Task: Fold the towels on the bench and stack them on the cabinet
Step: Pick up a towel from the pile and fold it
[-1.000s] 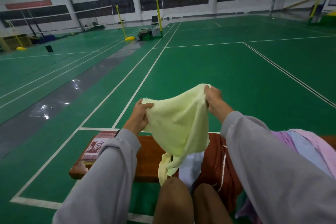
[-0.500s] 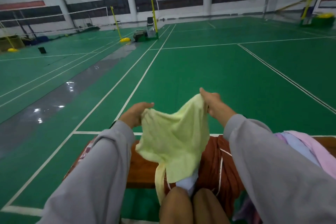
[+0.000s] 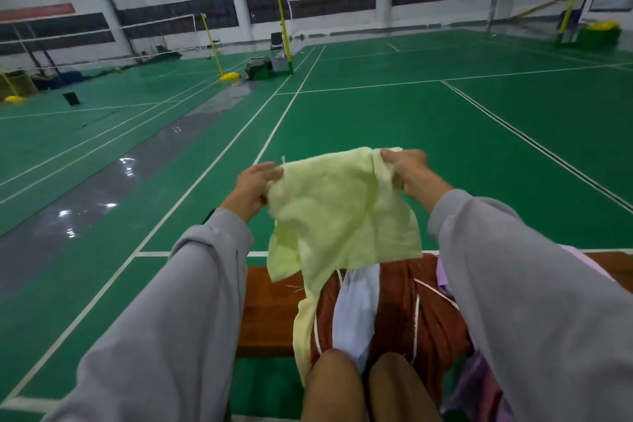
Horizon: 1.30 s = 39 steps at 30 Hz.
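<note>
A pale yellow towel point(image 3: 339, 216) hangs in the air above the wooden bench point(image 3: 270, 312). My left hand point(image 3: 251, 187) pinches its upper left corner and my right hand point(image 3: 407, 169) grips its upper right corner, so the top edge is stretched between them. The lower part of the yellow towel droops onto a heap on the bench: a rust-brown towel point(image 3: 397, 305) with white trim, a white cloth point(image 3: 358, 312) and pink and lilac towels point(image 3: 445, 281) at the right. No cabinet is in view.
My two bare knees point(image 3: 366, 384) sit just in front of the bench. Around it is a green badminton court floor point(image 3: 376, 127) with white lines. Yellow net posts point(image 3: 284, 34), a chair and bags stand far off.
Both hands have moved apart and the left hand has shifted to the corner, so the bunched yellow towel is now spread wider between them. The view has tilted slightly.
</note>
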Tool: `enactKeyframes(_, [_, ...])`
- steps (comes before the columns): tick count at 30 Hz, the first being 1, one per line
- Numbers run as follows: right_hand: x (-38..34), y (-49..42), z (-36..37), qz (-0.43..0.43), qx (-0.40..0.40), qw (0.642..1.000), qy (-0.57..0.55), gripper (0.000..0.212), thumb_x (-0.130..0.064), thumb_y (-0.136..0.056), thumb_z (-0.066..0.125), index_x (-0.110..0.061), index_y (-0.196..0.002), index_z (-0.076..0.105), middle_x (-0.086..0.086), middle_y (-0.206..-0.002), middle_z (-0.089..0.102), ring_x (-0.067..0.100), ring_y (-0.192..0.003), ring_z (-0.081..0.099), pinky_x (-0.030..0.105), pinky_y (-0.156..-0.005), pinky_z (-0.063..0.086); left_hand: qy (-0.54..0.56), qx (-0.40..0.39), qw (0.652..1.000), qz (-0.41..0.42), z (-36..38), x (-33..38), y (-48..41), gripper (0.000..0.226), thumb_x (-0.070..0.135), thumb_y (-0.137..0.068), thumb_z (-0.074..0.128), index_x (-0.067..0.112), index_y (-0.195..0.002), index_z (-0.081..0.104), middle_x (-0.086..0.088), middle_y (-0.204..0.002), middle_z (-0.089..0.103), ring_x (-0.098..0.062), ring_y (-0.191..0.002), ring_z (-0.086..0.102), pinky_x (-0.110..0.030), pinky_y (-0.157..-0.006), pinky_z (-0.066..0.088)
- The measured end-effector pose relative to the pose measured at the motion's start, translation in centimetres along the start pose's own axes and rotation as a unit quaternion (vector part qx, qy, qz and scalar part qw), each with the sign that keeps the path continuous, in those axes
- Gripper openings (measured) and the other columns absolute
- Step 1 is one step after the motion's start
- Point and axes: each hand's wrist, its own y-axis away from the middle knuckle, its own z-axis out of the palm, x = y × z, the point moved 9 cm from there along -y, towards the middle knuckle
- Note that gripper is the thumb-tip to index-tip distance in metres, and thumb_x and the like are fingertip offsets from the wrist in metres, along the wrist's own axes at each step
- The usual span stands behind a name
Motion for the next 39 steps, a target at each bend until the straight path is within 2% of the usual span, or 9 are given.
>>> enactKeyframes(7, [-3.5,-0.3,-2.8,-0.053,0.071,0.995,0.049,0.035,-0.019,-0.08,0.086,-0.004,-0.106,0.068,0.005,-0.105,0.067,0.024,-0.093,0.064,0.032,-0.089,0.056,-0.047,0.045,0.995,0.07,-0.8,3.7,-0.8,0.023,-0.008,-0.081,0.076,0.007,-0.098,0.074,-0.018,-0.103,0.072,-0.029,-0.091,0.067,-0.039,-0.089,0.059])
enactKeyframes(12, [-2.7,-0.2,-2.9,-0.024,0.05,0.998,0.024,0.026,-0.001,-0.073,0.081,-0.003,-0.093,0.064,0.014,-0.106,0.072,0.03,-0.095,0.072,0.045,-0.084,0.062,-0.319,0.061,0.932,0.16,-0.9,6.0,-0.7,0.01,0.013,-0.083,0.08,0.016,-0.092,0.08,-0.007,-0.098,0.075,-0.024,-0.102,0.069,-0.034,-0.098,0.053])
enactKeyframes(18, [-3.5,0.0,-2.6,-0.057,0.023,0.998,0.031,0.027,0.005,-0.08,0.068,-0.018,-0.089,0.077,0.006,-0.095,0.075,0.018,-0.079,0.067,0.031,-0.068,0.056,-0.073,-0.005,0.997,-0.009,1.0,3.3,0.2,0.051,0.028,-0.083,0.085,-0.001,-0.119,0.065,-0.009,-0.104,0.07,-0.025,-0.091,0.068,-0.039,-0.088,0.058])
enactKeyframes(20, [-4.6,0.0,-3.0,-0.094,0.021,0.992,0.079,0.024,0.002,-0.082,0.071,-0.016,-0.094,0.08,0.0,-0.09,0.074,0.014,-0.081,0.066,0.024,-0.066,0.052,-0.005,-0.096,0.995,-0.03,2.5,3.0,0.8,0.047,0.017,-0.09,0.077,0.007,-0.134,0.061,-0.011,-0.109,0.07,-0.024,-0.089,0.068,-0.04,-0.078,0.061])
enactKeyframes(23, [-6.4,-0.3,-3.4,-0.158,-0.013,0.968,0.194,0.027,-0.005,-0.08,0.078,-0.015,-0.105,0.079,0.0,-0.102,0.073,0.015,-0.096,0.067,0.028,-0.086,0.056,-0.08,-0.132,0.988,0.026,2.5,3.9,1.1,0.049,-0.012,-0.09,0.065,0.011,-0.133,0.063,-0.019,-0.123,0.061,-0.028,-0.101,0.065,-0.043,-0.098,0.057])
enactKeyframes(29, [-7.2,-0.4,-3.2,-0.262,-0.053,0.818,0.509,0.033,0.002,-0.085,0.062,-0.01,-0.11,0.079,0.013,-0.115,0.075,0.032,-0.108,0.068,0.036,-0.095,0.053,-0.457,-0.137,0.864,0.161,3.8,4.8,1.5,0.04,-0.013,-0.08,0.071,0.002,-0.116,0.07,-0.016,-0.111,0.065,-0.029,-0.097,0.06,-0.037,-0.09,0.053])
enactKeyframes(33, [-6.4,-0.8,-4.5,-0.213,-0.019,0.861,0.462,0.026,0.004,-0.085,0.06,-0.007,-0.096,0.08,0.014,-0.094,0.076,0.03,-0.08,0.073,0.041,-0.074,0.064,-0.576,-0.07,0.77,0.266,4.7,5.7,1.6,0.03,0.005,-0.085,0.072,0.01,-0.114,0.064,-0.012,-0.101,0.064,-0.025,-0.088,0.055,-0.03,-0.077,0.043])
enactKeyframes(36, [-4.4,-0.7,-5.3,-0.052,-0.044,0.981,0.181,0.028,0.007,-0.092,0.054,-0.01,-0.102,0.075,0.008,-0.083,0.067,0.022,-0.068,0.067,0.033,-0.053,0.061,-0.425,0.001,0.875,0.232,2.9,5.7,0.6,0.029,0.014,-0.082,0.082,0.012,-0.108,0.07,-0.007,-0.088,0.064,-0.021,-0.075,0.057,-0.03,-0.073,0.05])
enactKeyframes(39, [-3.0,-0.8,-5.0,0.032,-0.065,0.997,-0.033,0.041,0.005,-0.096,0.044,-0.017,-0.119,0.069,0.006,-0.085,0.061,0.018,-0.07,0.057,0.031,-0.062,0.055,-0.104,0.043,0.993,0.038,0.7,2.0,-0.6,0.029,0.012,-0.086,0.08,0.004,-0.112,0.07,-0.005,-0.077,0.064,-0.014,-0.055,0.053,-0.023,-0.046,0.046])
